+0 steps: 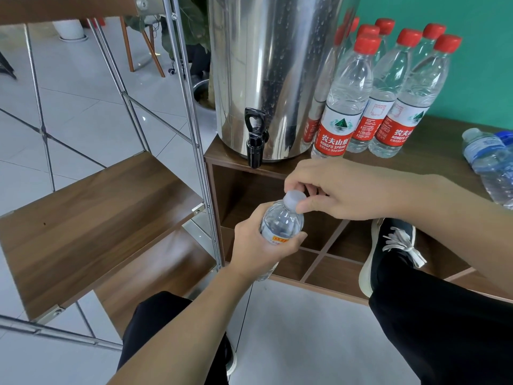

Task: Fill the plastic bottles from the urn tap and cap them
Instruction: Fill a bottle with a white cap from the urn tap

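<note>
My left hand [258, 243] grips a clear plastic bottle [280, 220] around its body, holding it tilted below and in front of the urn tap. The thumb and fingers of my right hand [341, 190] pinch the bottle's pale grey cap [294, 198], which sits on the neck. The steel urn [272, 73] stands on the wooden cabinet top [433, 151], its black tap [256, 140] hanging over the front edge, with nothing under it.
Several red-capped bottles [347, 98] stand right of the urn. A blue-labelled bottle [491, 165] lies at the far right. A metal-framed wooden shelf [91, 218] stands left. My raised right shoe [388, 251] rests against the cabinet's open cubbies.
</note>
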`<state>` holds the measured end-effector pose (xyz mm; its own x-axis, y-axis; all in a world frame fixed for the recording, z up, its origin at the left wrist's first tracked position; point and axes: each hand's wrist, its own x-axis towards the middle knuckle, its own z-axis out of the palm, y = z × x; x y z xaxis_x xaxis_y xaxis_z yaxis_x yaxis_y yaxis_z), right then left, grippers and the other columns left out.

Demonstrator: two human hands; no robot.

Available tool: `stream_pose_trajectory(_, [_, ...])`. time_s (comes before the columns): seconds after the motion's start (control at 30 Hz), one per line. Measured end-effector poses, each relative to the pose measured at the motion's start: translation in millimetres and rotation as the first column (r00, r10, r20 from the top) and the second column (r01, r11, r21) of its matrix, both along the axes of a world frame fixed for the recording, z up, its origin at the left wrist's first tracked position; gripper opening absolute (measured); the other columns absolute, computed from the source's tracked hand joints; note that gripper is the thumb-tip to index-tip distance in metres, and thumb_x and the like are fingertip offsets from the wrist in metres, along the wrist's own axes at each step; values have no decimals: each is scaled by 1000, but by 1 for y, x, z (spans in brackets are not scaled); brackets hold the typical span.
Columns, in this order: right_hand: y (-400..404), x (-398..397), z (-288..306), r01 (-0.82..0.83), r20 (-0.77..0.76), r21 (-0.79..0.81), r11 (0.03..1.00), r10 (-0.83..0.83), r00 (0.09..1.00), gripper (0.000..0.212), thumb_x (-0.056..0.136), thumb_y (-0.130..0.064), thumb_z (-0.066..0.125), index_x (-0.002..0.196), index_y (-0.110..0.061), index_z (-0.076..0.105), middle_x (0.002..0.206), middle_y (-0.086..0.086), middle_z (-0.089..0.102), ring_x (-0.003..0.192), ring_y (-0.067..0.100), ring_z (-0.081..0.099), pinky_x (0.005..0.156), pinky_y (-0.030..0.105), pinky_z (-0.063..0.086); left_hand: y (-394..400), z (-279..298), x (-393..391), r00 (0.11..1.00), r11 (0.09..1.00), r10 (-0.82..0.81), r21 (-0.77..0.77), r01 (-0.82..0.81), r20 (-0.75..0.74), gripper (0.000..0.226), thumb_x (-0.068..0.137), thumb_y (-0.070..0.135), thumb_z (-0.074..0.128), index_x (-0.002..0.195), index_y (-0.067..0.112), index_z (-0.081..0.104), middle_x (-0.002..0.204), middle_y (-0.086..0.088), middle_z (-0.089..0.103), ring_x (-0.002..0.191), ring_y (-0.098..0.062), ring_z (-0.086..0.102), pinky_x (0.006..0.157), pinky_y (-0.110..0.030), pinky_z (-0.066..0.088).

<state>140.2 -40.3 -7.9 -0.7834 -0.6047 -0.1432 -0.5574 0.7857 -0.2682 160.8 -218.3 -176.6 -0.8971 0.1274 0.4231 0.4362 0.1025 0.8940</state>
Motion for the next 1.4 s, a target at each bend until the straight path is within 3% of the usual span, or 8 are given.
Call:
stream_pose_trajectory(0.17, [-6,6,-5,33,-137,112,993,-17,990,43,95,-65,30,90,-26,48,88,-10,47,81,3,45,69,21,35,5,2,4,999,999,46,-15,-46,-22,62,74,50,85,123,20,62,108,13,71,100,-7,71,82,-16,57])
stream_pose_trajectory(0.43, [-6,3,-15,85,-163,29,996,-79,983,36,98,-65,34,85,-33,41,88,-11,47,79,7,48,66,25,37,10,2,5,989,988,149,-39,-149,-12,60,76,45,89,124,24,60,106,17,69,100,-3,70,80,-13,56])
stream_pose_trajectory(0.57, [14,8,-25,220,-203,-57,974,-227,953,51,91,-77,30,92,-30,50,89,-13,52,79,4,50,65,25,39,16,4,4,990,990,140,-32,-139,5,61,76,46,87,127,24,60,110,15,69,104,-4,69,84,-14,56])
stream_pose_trajectory(0.7, [45,16,-49,338,-177,-120,933,-355,918,48,92,-76,33,99,-35,55,96,-18,56,91,0,52,70,24,40,15,0,10,987,985,162,-64,-161,20,65,74,51,84,128,26,58,113,15,69,107,-1,68,85,-12,55])
stream_pose_trajectory(0.87, [90,32,-70,456,-213,-20,890,-449,868,61,95,-74,29,122,-29,61,118,-10,61,107,11,54,93,34,48,24,9,19,977,980,197,-49,-194,82,61,72,45,88,123,43,54,115,27,64,111,4,64,87,-12,54])
stream_pose_trajectory(1.0, [110,44,-76,502,-258,72,862,-470,844,66,97,-70,30,140,-24,52,140,-5,51,129,16,45,110,40,39,38,30,20,970,973,219,56,-225,102,67,68,56,82,126,31,60,115,14,70,108,-10,69,91,-32,61])
stream_pose_trajectory(1.23, [148,65,-74,556,-323,174,813,-487,812,75,95,-70,20,149,-24,43,149,-4,43,138,19,39,113,40,35,94,113,2,988,961,152,234,-145,-14,57,71,46,84,118,22,64,106,11,73,100,-10,72,87,-27,58])
stream_pose_trajectory(1.4, [155,71,-76,551,-338,209,808,-468,816,77,95,-70,16,152,-25,41,150,-3,42,138,21,38,111,41,37,138,152,-26,999,974,46,223,-47,8,53,79,33,88,124,22,62,112,9,73,104,-8,71,92,-32,59])
